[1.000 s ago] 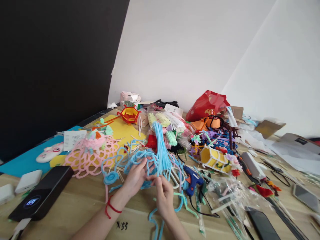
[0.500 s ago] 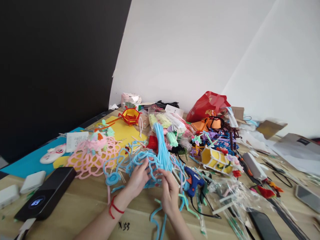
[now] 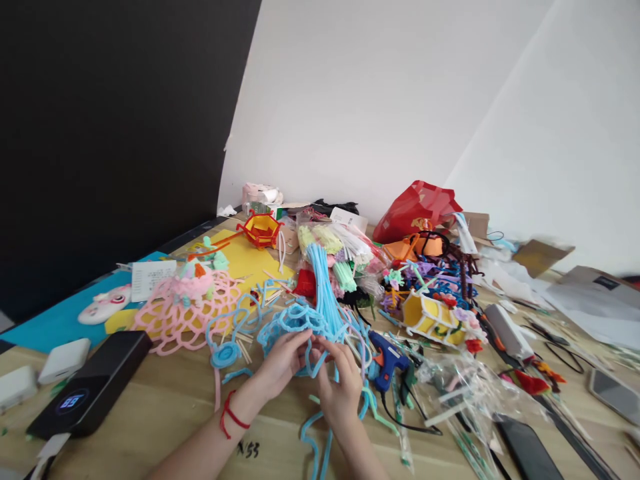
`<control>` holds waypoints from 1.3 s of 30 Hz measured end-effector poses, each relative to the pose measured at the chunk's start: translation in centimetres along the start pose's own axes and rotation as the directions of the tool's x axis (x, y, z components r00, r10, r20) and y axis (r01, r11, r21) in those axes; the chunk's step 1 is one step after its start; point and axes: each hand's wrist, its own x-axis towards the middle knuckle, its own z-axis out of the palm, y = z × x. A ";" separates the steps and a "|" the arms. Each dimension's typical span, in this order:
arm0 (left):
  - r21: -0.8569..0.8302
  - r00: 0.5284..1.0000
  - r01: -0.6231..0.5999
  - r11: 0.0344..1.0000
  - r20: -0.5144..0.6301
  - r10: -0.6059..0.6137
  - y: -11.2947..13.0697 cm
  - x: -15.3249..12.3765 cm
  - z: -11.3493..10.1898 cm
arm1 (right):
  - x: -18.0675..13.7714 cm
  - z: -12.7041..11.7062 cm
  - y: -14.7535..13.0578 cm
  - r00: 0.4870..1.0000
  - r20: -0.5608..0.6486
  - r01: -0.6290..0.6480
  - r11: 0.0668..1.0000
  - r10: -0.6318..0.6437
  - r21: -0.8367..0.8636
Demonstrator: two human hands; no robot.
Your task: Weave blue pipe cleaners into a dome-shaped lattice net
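Note:
My left hand (image 3: 281, 365), with a red string around its wrist, pinches the near edge of a light blue pipe-cleaner lattice (image 3: 290, 323). My right hand (image 3: 341, 388) is closed on the same blue pipe-cleaner piece just to the right, fingertips nearly meeting the left hand's. A bundle of straight light blue pipe cleaners (image 3: 324, 287) lies behind the hands. Bent blue and mint pipe cleaners (image 3: 320, 440) trail under my right wrist.
A pink pipe-cleaner lattice (image 3: 185, 313) lies at left, with a black power bank (image 3: 90, 393) and white boxes (image 3: 64, 360) nearer. A blue glue gun (image 3: 387, 360), a yellow basket craft (image 3: 433, 319), a red bag (image 3: 415, 208), phones (image 3: 524, 453) and plastic bags crowd the right.
Both hands have drawn closer together over the blue lattice, fingertips now almost touching. The right hand moved up and left onto the piece.

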 end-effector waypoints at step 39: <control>0.467 0.955 -0.281 0.838 0.054 0.291 -1.6 0.2 -0.3 | 2.0 -1.2 1.1 0.816 0.114 -0.578 0.799 0.567 0.162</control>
